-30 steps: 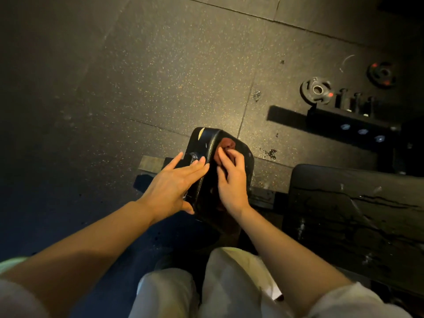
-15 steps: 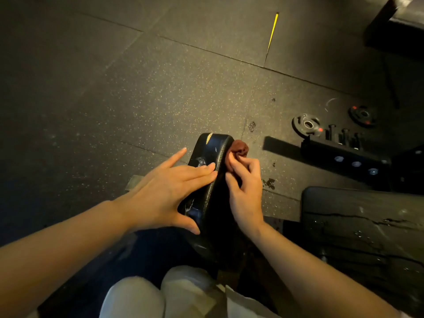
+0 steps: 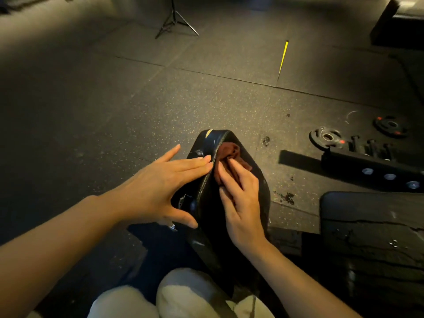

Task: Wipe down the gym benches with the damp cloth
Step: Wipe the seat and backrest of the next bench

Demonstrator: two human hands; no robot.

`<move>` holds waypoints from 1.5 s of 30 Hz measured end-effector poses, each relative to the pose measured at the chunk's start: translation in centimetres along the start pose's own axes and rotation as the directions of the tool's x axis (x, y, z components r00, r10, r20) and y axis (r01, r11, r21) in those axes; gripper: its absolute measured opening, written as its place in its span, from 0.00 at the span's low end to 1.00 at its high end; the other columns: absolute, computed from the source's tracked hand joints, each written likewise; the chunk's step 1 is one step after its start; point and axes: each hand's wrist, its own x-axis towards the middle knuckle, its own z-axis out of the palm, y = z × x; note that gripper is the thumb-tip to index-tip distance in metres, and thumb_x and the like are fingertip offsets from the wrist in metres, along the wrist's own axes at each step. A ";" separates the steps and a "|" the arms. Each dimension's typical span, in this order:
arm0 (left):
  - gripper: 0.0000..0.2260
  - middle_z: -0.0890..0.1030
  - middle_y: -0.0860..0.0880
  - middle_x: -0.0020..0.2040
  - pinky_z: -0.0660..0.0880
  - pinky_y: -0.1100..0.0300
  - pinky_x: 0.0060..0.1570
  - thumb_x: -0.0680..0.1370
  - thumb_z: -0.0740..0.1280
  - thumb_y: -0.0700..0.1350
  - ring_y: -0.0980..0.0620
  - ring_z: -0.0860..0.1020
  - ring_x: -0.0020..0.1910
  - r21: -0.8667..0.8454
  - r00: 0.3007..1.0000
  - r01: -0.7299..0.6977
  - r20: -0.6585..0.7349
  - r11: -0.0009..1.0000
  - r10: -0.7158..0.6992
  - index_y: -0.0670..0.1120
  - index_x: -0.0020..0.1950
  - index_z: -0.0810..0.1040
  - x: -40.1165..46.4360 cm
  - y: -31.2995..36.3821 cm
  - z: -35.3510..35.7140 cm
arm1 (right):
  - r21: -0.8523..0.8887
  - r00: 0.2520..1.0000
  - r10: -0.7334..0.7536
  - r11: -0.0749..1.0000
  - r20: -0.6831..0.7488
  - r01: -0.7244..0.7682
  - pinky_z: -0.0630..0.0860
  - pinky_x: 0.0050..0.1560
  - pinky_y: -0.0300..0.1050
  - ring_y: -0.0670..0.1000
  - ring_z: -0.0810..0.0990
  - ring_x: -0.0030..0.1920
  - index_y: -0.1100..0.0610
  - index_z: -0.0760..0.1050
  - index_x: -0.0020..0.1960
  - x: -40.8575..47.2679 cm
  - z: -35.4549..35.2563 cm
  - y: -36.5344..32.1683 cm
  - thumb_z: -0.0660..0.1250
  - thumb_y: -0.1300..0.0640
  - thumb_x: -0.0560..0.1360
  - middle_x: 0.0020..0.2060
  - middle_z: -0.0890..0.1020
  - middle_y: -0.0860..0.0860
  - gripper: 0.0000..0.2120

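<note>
A black padded bench back (image 3: 257, 180) stands tilted up in front of me, its worn edge facing the camera. My left hand (image 3: 160, 187) lies flat against the pad's left side with straight fingers and the thumb below. My right hand (image 3: 241, 203) presses a crumpled reddish-brown cloth (image 3: 231, 152) onto the pad's upper face, fingers bent over the cloth. Part of the cloth is hidden under those fingers.
A second black bench pad (image 3: 371, 230) with cracked, scuffed vinyl lies at the lower right. Weight plates (image 3: 325, 136) and a black rack with pegs (image 3: 371, 166) sit on the rubber floor to the right. A tripod (image 3: 174, 21) stands far back. My pale trouser knees (image 3: 183, 294) are below.
The view has tilted upward, showing more floor and the tripod. My right hand has moved the cloth along the pad's upper end. My left hand stays flat on the pad's side.
</note>
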 end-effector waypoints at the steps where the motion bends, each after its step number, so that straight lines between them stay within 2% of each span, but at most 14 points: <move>1: 0.47 0.55 0.54 0.78 0.38 0.60 0.75 0.67 0.61 0.73 0.63 0.49 0.76 0.012 1.000 0.009 0.007 1.000 -0.009 0.52 0.79 0.52 0.0 0.3 -0.1 | -0.029 0.999 -0.028 0.999 0.023 0.029 0.57 0.72 0.42 0.53 0.65 0.70 0.53 0.69 0.71 0.7 -0.3 1.1 0.59 0.57 0.79 0.70 0.69 0.53 0.20; 6: 0.54 0.42 0.58 0.78 0.40 0.64 0.71 0.63 0.62 0.77 0.59 0.43 0.77 0.084 0.992 0.093 0.079 0.992 -0.100 0.55 0.78 0.41 1.0 2.2 -1.2 | 0.010 0.887 0.462 0.887 -0.010 -0.462 0.54 0.67 0.35 0.56 0.66 0.69 0.55 0.73 0.69 3.7 -0.7 5.3 0.60 0.62 0.79 0.69 0.70 0.54 0.19; 12: 0.56 0.31 0.58 0.73 0.23 0.63 0.64 0.66 0.68 0.71 0.59 0.34 0.74 0.363 0.943 0.111 0.254 0.925 -0.213 0.51 0.76 0.33 3.1 4.9 -2.4 | 0.047 0.988 0.139 0.989 0.066 -0.142 0.51 0.69 0.31 0.44 0.59 0.69 0.50 0.72 0.69 2.3 -0.4 0.6 0.61 0.59 0.79 0.68 0.67 0.44 0.19; 14: 0.55 0.29 0.55 0.71 0.23 0.61 0.64 0.67 0.66 0.71 0.57 0.33 0.74 0.420 0.918 0.121 0.297 0.899 -0.262 0.52 0.75 0.31 3.5 5.4 -2.5 | 0.058 0.963 0.269 0.961 0.021 -0.270 0.48 0.68 0.29 0.45 0.58 0.71 0.50 0.73 0.69 1.7 -0.7 3.1 0.61 0.63 0.79 0.68 0.66 0.44 0.20; 17: 0.55 0.29 0.53 0.71 0.22 0.63 0.62 0.68 0.67 0.70 0.57 0.33 0.74 0.452 0.899 0.138 0.315 0.881 -0.303 0.50 0.73 0.30 4.0 6.3 -2.7 | 0.085 0.811 0.586 0.808 0.000 -0.583 0.52 0.68 0.36 0.53 0.61 0.70 0.54 0.74 0.68 0.8 -1.0 5.7 0.60 0.64 0.79 0.72 0.67 0.50 0.18; 19: 0.56 0.30 0.52 0.71 0.23 0.65 0.63 0.67 0.69 0.69 0.57 0.34 0.74 0.462 0.885 0.160 0.323 0.872 -0.334 0.48 0.73 0.31 4.3 6.9 -2.7 | 0.066 0.854 0.521 0.851 0.014 -0.520 0.55 0.69 0.40 0.54 0.62 0.69 0.54 0.75 0.67 1.0 -1.0 4.2 0.60 0.63 0.79 0.70 0.69 0.51 0.18; 21: 0.55 0.31 0.52 0.71 0.26 0.63 0.66 0.67 0.70 0.68 0.55 0.36 0.76 0.477 0.881 0.174 0.315 0.862 -0.353 0.49 0.72 0.31 4.6 7.4 -2.6 | 0.068 0.963 0.267 0.961 0.044 -0.269 0.55 0.69 0.39 0.53 0.62 0.69 0.53 0.74 0.68 1.5 -1.0 1.7 0.62 0.62 0.79 0.70 0.69 0.51 0.18; 23: 0.54 0.31 0.53 0.71 0.25 0.64 0.64 0.67 0.70 0.67 0.55 0.35 0.75 0.478 0.880 0.179 0.313 0.860 -0.358 0.50 0.71 0.31 4.8 7.7 -2.6 | 0.037 0.989 0.116 0.992 0.088 -0.120 0.56 0.69 0.40 0.51 0.60 0.70 0.51 0.72 0.69 1.5 -1.0 0.9 0.61 0.60 0.79 0.71 0.68 0.50 0.19; 25: 0.54 0.31 0.54 0.71 0.23 0.66 0.60 0.67 0.71 0.66 0.55 0.34 0.74 0.459 0.871 0.203 0.320 0.865 -0.374 0.51 0.70 0.31 5.0 7.9 -2.7 | -0.008 0.976 0.200 0.980 0.086 -0.200 0.60 0.71 0.45 0.52 0.61 0.70 0.50 0.73 0.69 1.3 -1.2 3.2 0.61 0.61 0.79 0.72 0.67 0.50 0.19; 29: 0.55 0.30 0.55 0.72 0.23 0.70 0.59 0.66 0.71 0.67 0.56 0.33 0.74 0.410 0.873 0.219 0.322 0.885 -0.365 0.52 0.71 0.31 4.8 7.3 -2.6 | -0.021 0.806 0.587 0.809 0.071 -0.587 0.61 0.71 0.48 0.56 0.61 0.68 0.53 0.75 0.66 1.6 -2.0 6.5 0.59 0.63 0.79 0.72 0.66 0.50 0.18; 33: 0.55 0.30 0.55 0.72 0.22 0.72 0.59 0.66 0.71 0.67 0.58 0.33 0.73 0.405 0.886 0.202 0.312 0.892 -0.342 0.51 0.72 0.32 4.6 6.9 -2.4 | 0.015 0.966 0.250 0.968 0.064 -0.251 0.55 0.71 0.42 0.55 0.59 0.69 0.54 0.72 0.70 2.2 -0.7 1.7 0.62 0.61 0.78 0.71 0.66 0.52 0.20; 35: 0.55 0.32 0.54 0.74 0.24 0.70 0.62 0.66 0.71 0.68 0.57 0.34 0.74 0.392 0.893 0.192 0.311 0.900 -0.326 0.52 0.73 0.33 4.5 6.8 -2.4 | -0.013 0.985 0.151 0.989 0.088 -0.150 0.54 0.68 0.43 0.54 0.60 0.69 0.53 0.71 0.70 2.0 -0.6 2.1 0.63 0.61 0.78 0.71 0.67 0.52 0.21; 41: 0.55 0.35 0.54 0.75 0.30 0.66 0.70 0.66 0.72 0.66 0.56 0.36 0.75 0.328 0.919 0.180 0.281 0.927 -0.278 0.51 0.74 0.36 3.9 6.3 -2.2 | 0.009 0.836 0.546 0.837 0.056 -0.547 0.56 0.72 0.48 0.55 0.58 0.71 0.53 0.72 0.69 3.5 -1.3 4.3 0.57 0.59 0.81 0.74 0.64 0.52 0.18; 45: 0.55 0.33 0.54 0.73 0.27 0.69 0.66 0.67 0.72 0.66 0.56 0.35 0.75 0.333 0.925 0.187 0.257 0.924 -0.280 0.50 0.76 0.35 3.6 6.6 -2.2 | -0.003 0.985 0.161 0.987 0.056 -0.161 0.51 0.69 0.38 0.51 0.59 0.72 0.54 0.68 0.72 2.8 -0.8 0.3 0.58 0.60 0.81 0.74 0.65 0.52 0.20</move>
